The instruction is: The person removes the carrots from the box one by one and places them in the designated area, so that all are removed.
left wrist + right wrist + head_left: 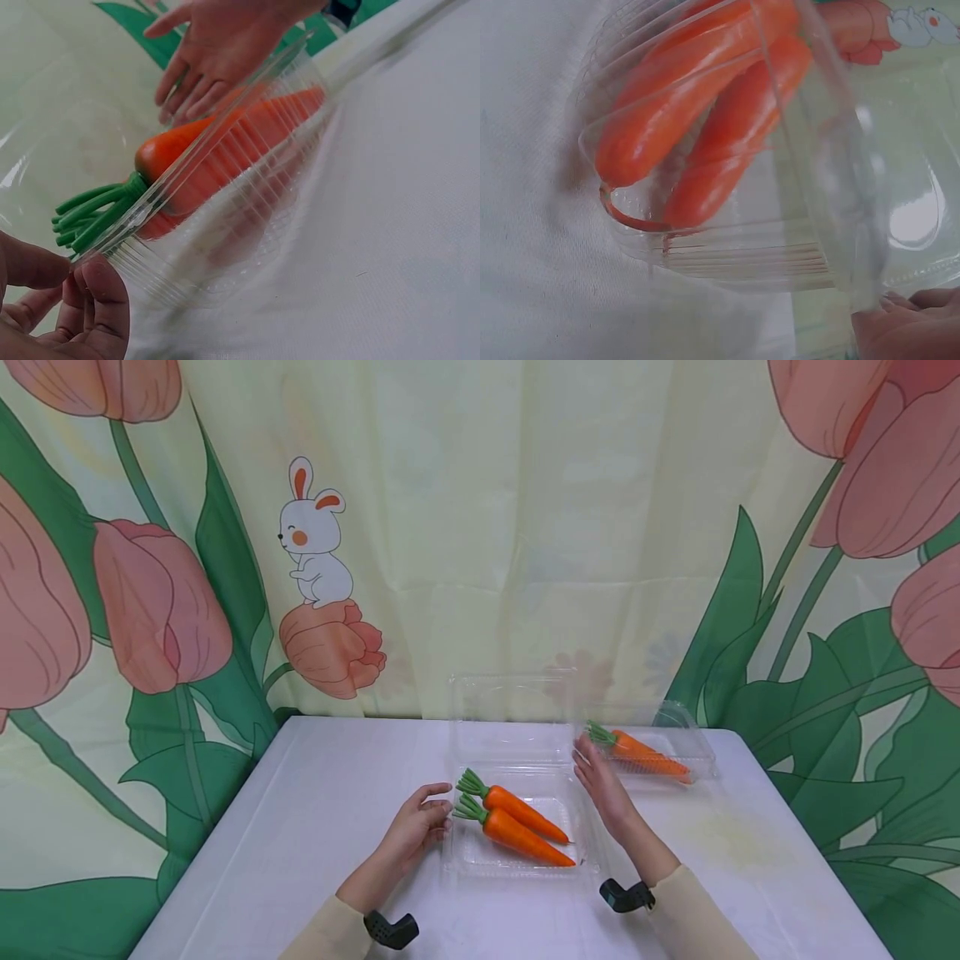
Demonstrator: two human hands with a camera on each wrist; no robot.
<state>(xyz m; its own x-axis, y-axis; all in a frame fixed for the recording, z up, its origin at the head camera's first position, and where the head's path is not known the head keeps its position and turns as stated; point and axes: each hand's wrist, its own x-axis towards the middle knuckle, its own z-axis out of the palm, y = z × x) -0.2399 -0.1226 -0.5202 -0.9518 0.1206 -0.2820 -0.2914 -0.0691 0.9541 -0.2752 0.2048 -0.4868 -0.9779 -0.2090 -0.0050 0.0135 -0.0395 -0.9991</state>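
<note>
Two carrots [525,837] with green stem stubs lie side by side in a clear plastic clamshell box [468,858], whose lid [513,675] stands up at the back. My left hand [415,828] is at the box's left side; in the left wrist view the thumb and a finger pinch its rim. On the opposite side my right hand [606,789] has its fingers extended, the palm toward the box. Seen from the right wrist, the fingers [911,334] are right by the box's edge, and the carrots' thin root tips show through the ribbed wall.
A second clear plastic box [701,747] sits at the back right of the white-covered table [337,777], with carrots [648,754] in it. A curtain [450,527] printed with tulips and a rabbit hangs behind. Each wrist wears a black camera [392,932].
</note>
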